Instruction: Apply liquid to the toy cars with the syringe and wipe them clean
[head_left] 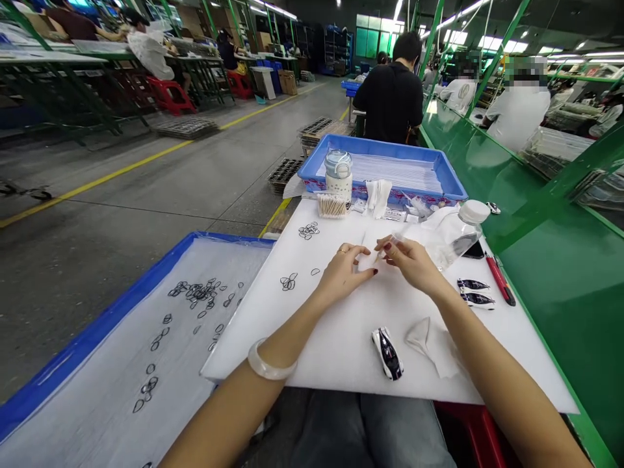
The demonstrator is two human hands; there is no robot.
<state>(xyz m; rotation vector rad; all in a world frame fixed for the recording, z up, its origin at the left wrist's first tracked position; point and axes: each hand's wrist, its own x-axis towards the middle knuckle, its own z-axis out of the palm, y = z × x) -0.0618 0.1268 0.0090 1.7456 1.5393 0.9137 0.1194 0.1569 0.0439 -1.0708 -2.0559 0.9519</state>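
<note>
A: So what's sketchy here?
B: Right hand [402, 260] is pinching a slim pale thing [377, 257] between both hands, just over the desk [316, 348]. Left hand [344, 272] looks empty, fingers curved apart. Swing right and the clear bottle [457, 235] probably tips.
A: And the toy car [389, 354]?
B: Near edge, lol. One forearm bump could drop it.

left forearm [234, 403] slanting up from lower left, right forearm [507, 377] from lower right, left hand [341, 276] near the frame's centre, thumb and 1 finger curved apart, right hand [409, 260] just beside it, fingertips pinched together
</note>
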